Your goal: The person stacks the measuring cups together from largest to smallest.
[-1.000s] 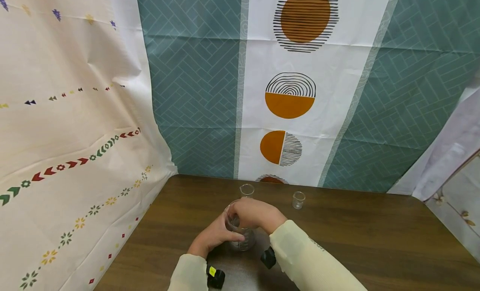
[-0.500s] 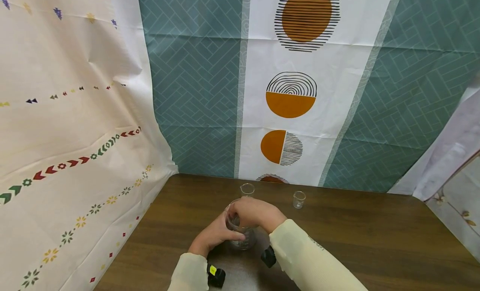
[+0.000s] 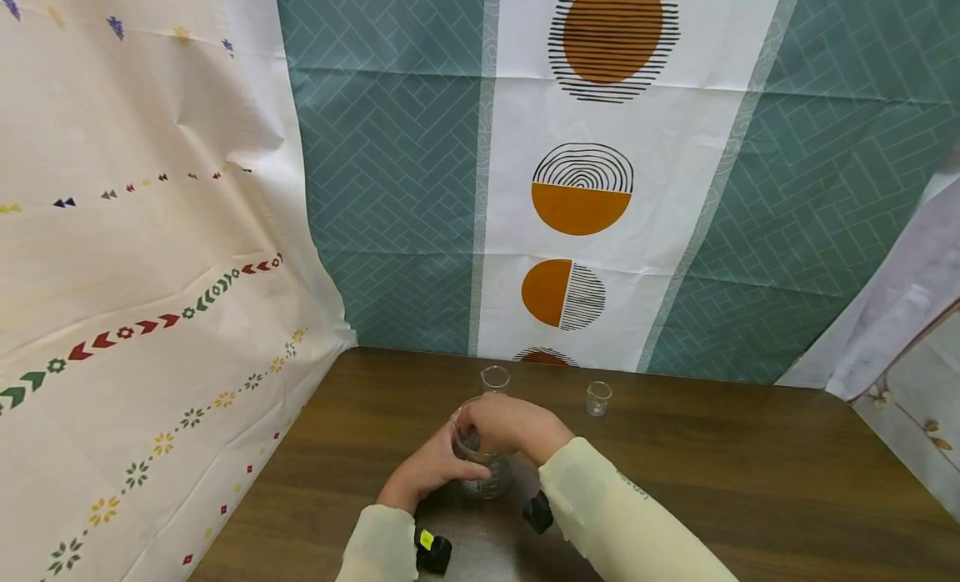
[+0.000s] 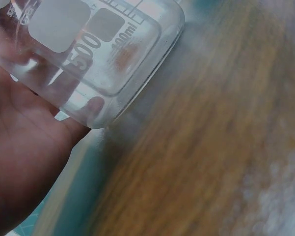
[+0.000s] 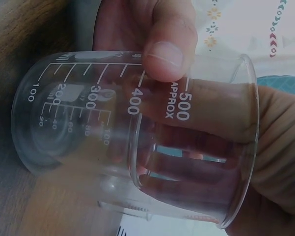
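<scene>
A large clear glass beaker with white markings up to 500 stands on the wooden table in front of me. My left hand grips it round its left side, the thumb lying across the near wall. Over its rim my right hand reaches down into it. In the right wrist view a smaller beaker, marked up to 100, is nested inside the large one. The right fingers are at that smaller beaker's rim and hold it, seen through the glass.
Behind my hands stands another glass beaker, its lower part hidden by the right hand. A tiny beaker is further right, near the table's back. Patterned cloths hang behind and to the left of the table.
</scene>
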Tool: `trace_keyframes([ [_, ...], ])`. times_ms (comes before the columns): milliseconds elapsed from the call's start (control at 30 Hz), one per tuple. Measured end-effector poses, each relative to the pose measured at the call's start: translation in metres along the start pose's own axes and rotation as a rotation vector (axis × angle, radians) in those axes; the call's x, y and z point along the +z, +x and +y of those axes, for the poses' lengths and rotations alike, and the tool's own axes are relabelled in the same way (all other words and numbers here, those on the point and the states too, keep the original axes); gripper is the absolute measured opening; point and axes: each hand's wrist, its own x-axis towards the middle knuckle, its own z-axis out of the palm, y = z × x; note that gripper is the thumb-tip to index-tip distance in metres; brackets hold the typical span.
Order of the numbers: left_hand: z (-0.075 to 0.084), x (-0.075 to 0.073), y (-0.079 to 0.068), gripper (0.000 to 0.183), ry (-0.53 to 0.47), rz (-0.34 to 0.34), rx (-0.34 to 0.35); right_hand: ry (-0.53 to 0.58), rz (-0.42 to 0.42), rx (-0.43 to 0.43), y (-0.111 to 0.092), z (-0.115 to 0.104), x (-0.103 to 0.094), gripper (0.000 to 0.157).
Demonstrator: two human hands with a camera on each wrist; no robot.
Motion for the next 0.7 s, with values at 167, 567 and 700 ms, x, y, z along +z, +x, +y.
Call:
trace_keyframes([
  [167,-0.0019,-0.0011,0.001,0.098,0.015,0.019,-0.023,-0.007,0.002,-0.002,0.0008,-0.0008,0.0001,0.027],
  [567,-0.0012,-0.0013,0.0006,0.098,0.019,0.019,-0.021,-0.029,0.01,-0.003,-0.001,-0.0018,-0.0012,0.028],
  [700,-0.0019,-0.0004,0.0016,0.099,0.042,0.005,-0.012,-0.004,0.006,0.001,-0.0038,-0.0009,-0.0005,0.029],
])
